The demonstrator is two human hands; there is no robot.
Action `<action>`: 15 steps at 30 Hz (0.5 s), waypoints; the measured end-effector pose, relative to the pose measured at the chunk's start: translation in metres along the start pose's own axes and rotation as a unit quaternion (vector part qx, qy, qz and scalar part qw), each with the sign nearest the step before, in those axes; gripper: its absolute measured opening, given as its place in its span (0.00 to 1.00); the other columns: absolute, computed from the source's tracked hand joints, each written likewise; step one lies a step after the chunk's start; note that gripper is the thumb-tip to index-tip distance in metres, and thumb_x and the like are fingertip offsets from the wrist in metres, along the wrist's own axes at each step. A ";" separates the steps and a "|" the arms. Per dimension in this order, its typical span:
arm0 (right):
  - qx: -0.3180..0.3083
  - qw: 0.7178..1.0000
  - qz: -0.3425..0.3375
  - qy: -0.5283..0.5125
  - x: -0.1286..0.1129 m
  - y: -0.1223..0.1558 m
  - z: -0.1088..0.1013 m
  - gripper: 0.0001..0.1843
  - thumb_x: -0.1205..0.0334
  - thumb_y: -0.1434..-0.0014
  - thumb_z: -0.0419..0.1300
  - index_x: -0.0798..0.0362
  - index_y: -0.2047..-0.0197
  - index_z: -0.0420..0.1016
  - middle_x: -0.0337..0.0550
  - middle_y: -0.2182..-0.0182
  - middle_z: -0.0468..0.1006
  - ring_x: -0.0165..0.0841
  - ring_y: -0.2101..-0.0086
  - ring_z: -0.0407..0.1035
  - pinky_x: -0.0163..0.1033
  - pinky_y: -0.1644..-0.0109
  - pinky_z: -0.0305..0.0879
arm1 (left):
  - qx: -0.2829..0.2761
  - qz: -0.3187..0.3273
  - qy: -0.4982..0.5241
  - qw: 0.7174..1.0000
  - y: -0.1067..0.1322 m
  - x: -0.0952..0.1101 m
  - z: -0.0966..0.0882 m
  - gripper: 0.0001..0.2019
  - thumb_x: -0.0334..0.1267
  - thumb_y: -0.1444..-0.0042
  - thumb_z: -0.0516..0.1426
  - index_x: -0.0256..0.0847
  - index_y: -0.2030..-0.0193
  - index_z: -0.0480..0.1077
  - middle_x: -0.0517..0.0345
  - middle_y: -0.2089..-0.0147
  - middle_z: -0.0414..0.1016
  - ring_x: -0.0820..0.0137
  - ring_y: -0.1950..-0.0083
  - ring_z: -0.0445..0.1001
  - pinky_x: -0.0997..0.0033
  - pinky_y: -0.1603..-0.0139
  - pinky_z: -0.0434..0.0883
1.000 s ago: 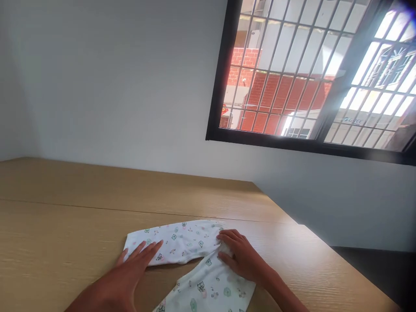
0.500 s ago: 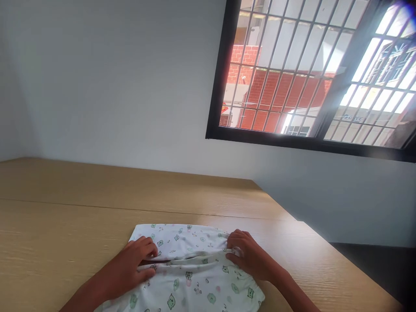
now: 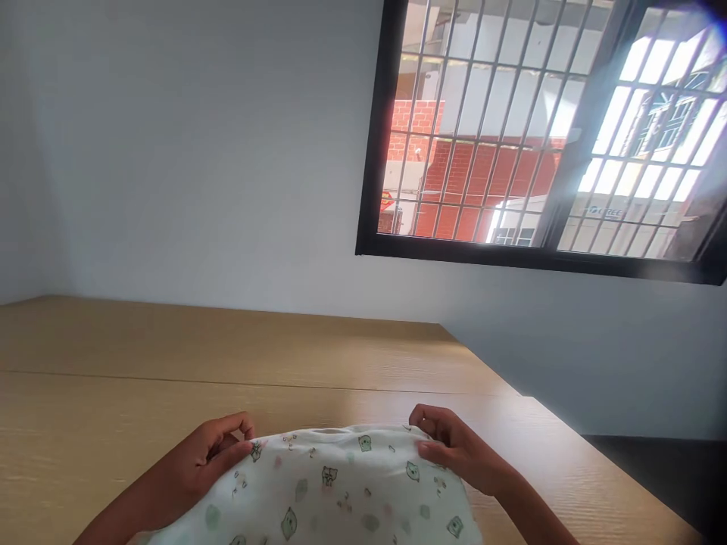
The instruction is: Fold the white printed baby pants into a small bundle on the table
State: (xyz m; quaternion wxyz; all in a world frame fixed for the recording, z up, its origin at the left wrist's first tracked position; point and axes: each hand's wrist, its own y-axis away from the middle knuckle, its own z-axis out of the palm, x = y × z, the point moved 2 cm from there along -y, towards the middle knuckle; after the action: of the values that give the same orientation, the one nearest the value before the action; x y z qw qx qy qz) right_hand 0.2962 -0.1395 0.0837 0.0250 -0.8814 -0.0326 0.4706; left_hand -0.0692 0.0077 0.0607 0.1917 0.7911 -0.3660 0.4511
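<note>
A thin white cloth printed with small green bear faces and leaf-like spots spreads across the bottom middle of the head view. Its near part runs out of the picture, and I cannot tell what kind of piece it is. At its far left corner my left hand pinches the edge between thumb and fingers. My right hand grips the far right corner in the same way. Between the two hands the far edge is stretched and looks slightly raised, hiding what lies beneath.
The wooden table reaches back to a pale wall, with a seam across its top. Its right edge slants away past my right hand. A dark-framed barred window sits in the wall at the upper right.
Both hands have moved apart and closed on the cloth's edge. The far flap that lay flat beyond them is now out of sight, and the cloth is pulled wider.
</note>
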 end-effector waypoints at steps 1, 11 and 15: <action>-0.013 1.000 0.008 -0.015 0.000 0.001 -0.002 0.36 0.24 0.49 0.55 0.50 0.61 0.60 0.32 0.76 0.61 0.26 0.78 0.54 0.33 0.76 0.53 | -0.009 -0.007 0.018 1.000 0.002 0.001 -0.002 0.22 0.61 0.32 0.48 0.43 0.60 0.62 0.68 0.74 0.48 0.71 0.72 0.49 0.75 0.72 0.50; 0.198 0.965 0.061 0.162 0.048 -0.010 0.003 0.11 0.52 0.43 0.54 0.50 0.61 0.65 0.51 0.57 0.70 0.43 0.60 0.65 0.51 0.55 0.66 | 0.199 0.043 -0.216 0.955 -0.022 -0.057 -0.015 0.11 0.47 0.39 0.54 0.43 0.59 0.69 0.55 0.57 0.74 0.61 0.58 0.71 0.66 0.56 0.67; 0.161 0.960 0.014 0.227 0.028 -0.010 0.026 0.08 0.57 0.38 0.51 0.49 0.58 0.68 0.49 0.53 0.71 0.43 0.53 0.66 0.50 0.48 0.65 | 0.135 0.076 -0.208 0.966 -0.021 -0.035 0.021 0.13 0.49 0.35 0.50 0.45 0.60 0.70 0.57 0.60 0.74 0.62 0.58 0.71 0.67 0.55 0.68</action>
State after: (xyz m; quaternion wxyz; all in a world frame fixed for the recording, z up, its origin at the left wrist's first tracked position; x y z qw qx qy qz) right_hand 0.2898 -0.1272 0.0464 0.1671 -0.9497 0.0623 0.2575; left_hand -0.0526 0.0218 0.0206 -0.0317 0.8557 -0.3929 0.3353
